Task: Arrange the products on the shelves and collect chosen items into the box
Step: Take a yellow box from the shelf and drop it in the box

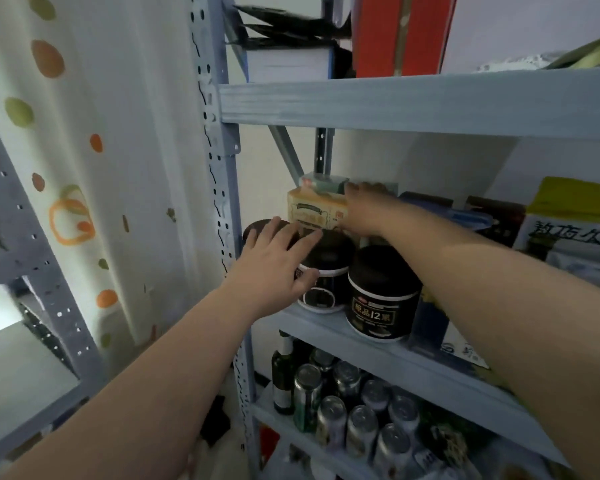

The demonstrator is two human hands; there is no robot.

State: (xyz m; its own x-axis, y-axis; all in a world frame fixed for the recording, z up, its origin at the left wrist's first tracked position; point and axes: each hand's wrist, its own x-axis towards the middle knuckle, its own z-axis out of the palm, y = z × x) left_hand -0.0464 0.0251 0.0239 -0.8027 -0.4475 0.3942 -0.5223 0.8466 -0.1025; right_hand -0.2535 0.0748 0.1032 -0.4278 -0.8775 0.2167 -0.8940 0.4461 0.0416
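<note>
On the middle shelf of a blue-grey metal rack stand dark jars with brown lids. My left hand lies over the left front jar, fingers spread across its lid and thumb against its side. A second jar with a black and white label stands just to its right, and a third lid shows behind my left fingers. My right hand reaches deeper and touches the right side of a yellow box, on which sits a small green box. Its fingertips are hidden.
Right of the jars stand blue and dark packages and a yellow-green bag. The shelf below holds several drink cans and a dark bottle. Above are a red box and a thick book. A spotted curtain hangs at left.
</note>
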